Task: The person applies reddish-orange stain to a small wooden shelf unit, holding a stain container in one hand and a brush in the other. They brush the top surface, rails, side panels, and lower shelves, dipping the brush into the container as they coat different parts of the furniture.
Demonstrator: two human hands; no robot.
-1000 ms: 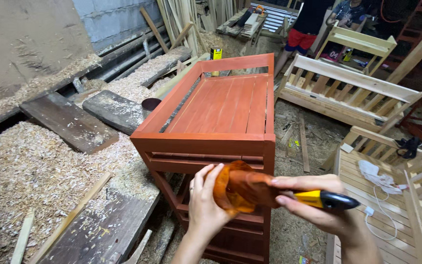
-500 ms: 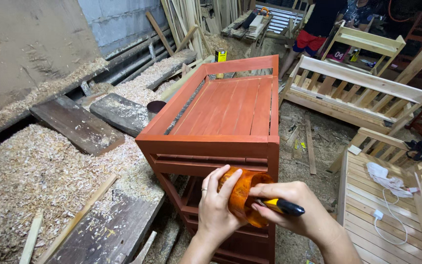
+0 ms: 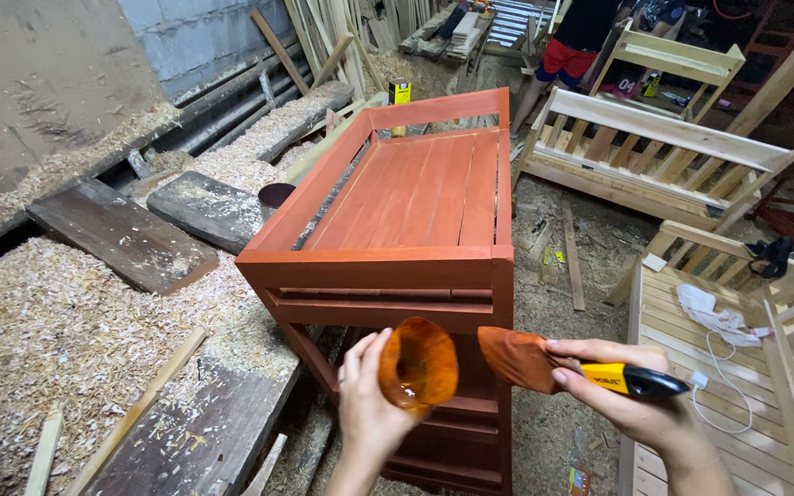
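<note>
A woodworking shop spreads out below, its floor deep in pale sawdust and shavings (image 3: 57, 321), with dark weathered planks (image 3: 121, 234) lying to the left and bare timber leaning against the far wall. In the middle stands a red-brown painted wooden crate-like frame (image 3: 397, 230), slatted on top, its long axis running from near to far. To the right sit unpainted slatted furniture pieces (image 3: 654, 156), and a nearer one at the right edge carries a white cloth (image 3: 714, 312) and a white cable. A small yellow can (image 3: 400, 90) stands just beyond the frame's far end. Another person in red shorts (image 3: 567, 55) stands at the far side.

The left hand (image 3: 369, 409) is closed around a small translucent cup (image 3: 418, 366) stained orange, fingers curled behind it and thumb on its near side; the cup is tipped on its side, its open mouth facing the camera, just in front of the frame's near face. The right hand (image 3: 622, 390) pinches a paintbrush (image 3: 562, 367) between thumb and fingers at the yellow part of its handle. The brush lies nearly level, long axis left to right: its paint-soaked, red-brown head points left toward the cup, close to it but apart, and its black handle end points right.
</note>
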